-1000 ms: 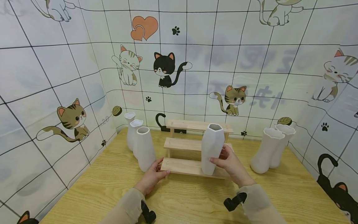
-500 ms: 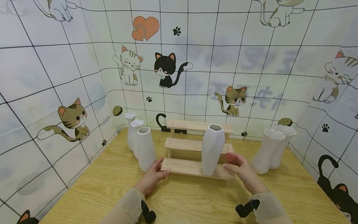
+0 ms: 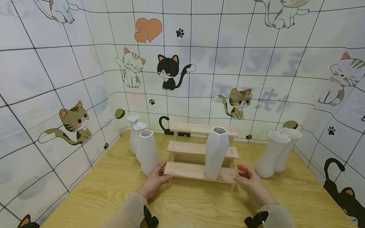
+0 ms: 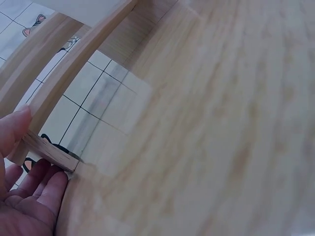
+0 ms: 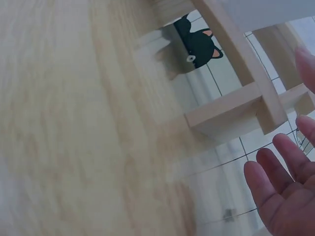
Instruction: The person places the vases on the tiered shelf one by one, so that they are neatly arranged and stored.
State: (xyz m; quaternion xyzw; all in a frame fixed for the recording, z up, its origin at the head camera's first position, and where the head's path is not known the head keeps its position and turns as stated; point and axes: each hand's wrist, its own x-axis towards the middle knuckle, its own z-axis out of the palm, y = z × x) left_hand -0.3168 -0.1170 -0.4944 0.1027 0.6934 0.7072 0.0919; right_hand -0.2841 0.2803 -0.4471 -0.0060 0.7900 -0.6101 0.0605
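A three-step wooden stand (image 3: pixel 185 169) stands on the table. On the right half of its lowest step, a white faceted vase (image 3: pixel 217 152) stands upright. My left hand (image 3: pixel 154 182) holds the left end of that step; in the left wrist view the thumb (image 4: pixel 15 128) lies against the step's edge and the other fingers are by the leg (image 4: pixel 51 153). Beside the step's right end is my right hand (image 3: pixel 252 183), fingers relaxed and holding nothing. The right wrist view shows those fingers (image 5: pixel 263 189) spread and apart from the stand's leg (image 5: pixel 226 105).
Several white vases stand around the stand: a smooth round-mouthed one (image 3: pixel 149 152) at left, with wavy-rimmed ones (image 3: pixel 133 134) behind it, and two ruffled-rim vases (image 3: pixel 272 155) at right. The wooden table (image 3: pixel 196 205) meets a cat-patterned wall covering (image 3: pixel 199 104) at the back.
My right hand has let go of the faceted vase and moved right and down to the step's end. The vase stays on the lowest step; my left hand has kept its place.
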